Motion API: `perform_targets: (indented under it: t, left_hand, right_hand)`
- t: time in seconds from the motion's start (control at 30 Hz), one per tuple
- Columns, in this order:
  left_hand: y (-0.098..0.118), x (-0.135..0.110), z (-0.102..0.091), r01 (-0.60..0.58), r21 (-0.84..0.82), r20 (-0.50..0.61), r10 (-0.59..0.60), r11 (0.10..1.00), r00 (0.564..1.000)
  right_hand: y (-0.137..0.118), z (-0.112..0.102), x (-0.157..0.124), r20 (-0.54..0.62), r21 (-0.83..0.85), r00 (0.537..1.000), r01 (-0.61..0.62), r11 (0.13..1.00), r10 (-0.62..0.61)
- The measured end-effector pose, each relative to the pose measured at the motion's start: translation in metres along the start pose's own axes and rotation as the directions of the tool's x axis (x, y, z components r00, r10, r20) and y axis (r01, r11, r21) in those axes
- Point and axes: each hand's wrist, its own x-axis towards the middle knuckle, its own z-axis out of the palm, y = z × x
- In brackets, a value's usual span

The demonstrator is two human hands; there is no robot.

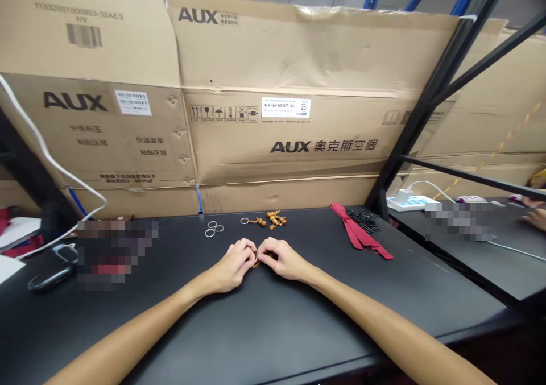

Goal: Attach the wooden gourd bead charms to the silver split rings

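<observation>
Pinching a thin orange-brown cord (256, 264) with left hand (236, 264) and right hand (282, 258), around the middle of the smooth black tabletop (294, 328). Probably super light and floppy, so best nipped near the end.

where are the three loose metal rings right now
In the head view, the metal rings lie on the black table, left of the beaded keychain and beyond the left hand.

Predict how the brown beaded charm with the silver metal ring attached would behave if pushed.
Its round brown wooden-looking beads may rock or roll slightly. The thin orange-brown cord would probably bend. The silver metal ring, lying flat, would likely slide.
</observation>
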Motion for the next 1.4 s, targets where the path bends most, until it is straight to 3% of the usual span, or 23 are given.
perform_targets:
  t: [0.27, 0.67, 0.97, 1.2, 1.4]
  left_hand:
    - [0.001, 0.0, -0.002, -0.003, 0.004, 0.026, 0.003, 1.0, 1.0]
    - [-0.002, -0.005, -0.009, -0.066, 0.138, 0.012, 0.065, 0.988, 0.998]
    - [-0.011, -0.007, -0.003, 0.034, 0.276, -0.139, 0.005, 0.961, 0.99]
    - [-0.021, -0.006, 0.0, 0.047, 0.232, -0.17, -0.007, 0.971, 0.985]
    - [-0.023, -0.005, 0.0, 0.048, 0.201, -0.153, -0.017, 0.978, 0.988]
  right_hand:
    - [0.0, 0.001, -0.001, -0.003, -0.023, 1.0, 0.006, 1.0, -0.006]
    - [0.01, -0.009, -0.001, -0.025, -0.31, 0.998, 0.052, 0.949, -0.063]
    - [0.009, -0.01, -0.004, 0.049, -0.21, 0.997, 0.075, 0.975, -0.066]
    - [0.008, -0.005, -0.004, 0.074, -0.161, 0.996, 0.069, 0.985, -0.057]
    - [0.018, -0.003, 0.0, -0.028, -0.238, 1.0, 0.003, 0.971, -0.01]
